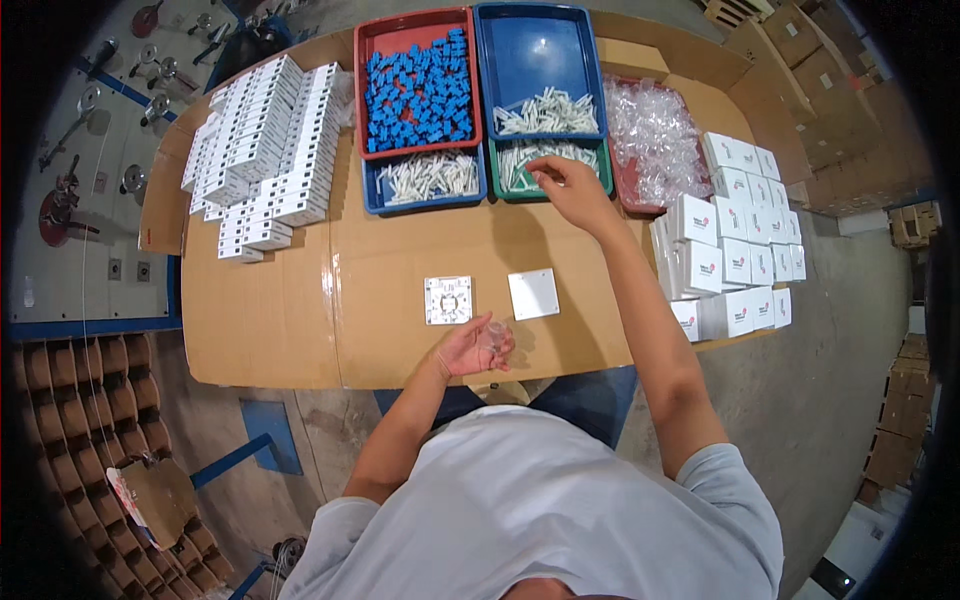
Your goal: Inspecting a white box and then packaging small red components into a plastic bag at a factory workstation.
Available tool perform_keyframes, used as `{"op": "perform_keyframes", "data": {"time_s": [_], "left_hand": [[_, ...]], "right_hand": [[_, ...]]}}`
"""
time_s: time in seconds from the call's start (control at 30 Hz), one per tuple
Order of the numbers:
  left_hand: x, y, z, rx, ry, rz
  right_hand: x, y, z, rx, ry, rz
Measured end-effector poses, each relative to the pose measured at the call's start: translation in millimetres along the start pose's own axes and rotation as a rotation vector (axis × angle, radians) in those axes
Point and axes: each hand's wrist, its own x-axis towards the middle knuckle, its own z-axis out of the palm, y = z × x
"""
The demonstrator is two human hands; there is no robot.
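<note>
a cardboard-covered worktable (270,330) stands on a grey concrete floor (830,380) under even, bright light. stacked brown cartons (830,90) line the far right, and a brown divider grid of cardboard cells (80,440) sits at the lower left. a grey panel with hanging tools (90,130) fills the upper left.

- Bright, even light from overhead; colours read cleanly.
- Soft, short shadows lie on the desk (400,330) just under each hand's grip.
- Strong fisheye bending: desk edges curve, corners fall to black.
- Centre sharp; detail softens toward the rim.
- Mild glare on clear bags (655,140) right of the reaching grip.
</note>
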Motion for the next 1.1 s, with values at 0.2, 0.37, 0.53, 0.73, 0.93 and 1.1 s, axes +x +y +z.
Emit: {"op": "perform_keyframes", "data": {"time_s": [0.2,0.37,0.53,0.73,0.93,1.1], "left_hand": [[4,7,8,0.063,-0.060,-0.089],[6,7,8,0.018,-0.113,-0.105],[5,9,14,0.037,0.008,-0.136],[5,9,13,0.015,-0.030,-0.135],[6,10,14,0.002,-0.040,-0.149],[5,7,7,-0.010,-0.034,-0.138]], "right_hand": [[68,28,11,-0.127,0.050,-0.085],[111,60,33,-0.299,-0.074,-0.140],[124,73,37,-0.447,-0.106,-0.107],[124,68,25,-0.363,-0.067,-0.116],[128,70,29,-0.488,-0.065,-0.159],[131,66,34,-0.630,-0.093,-0.176]]}}
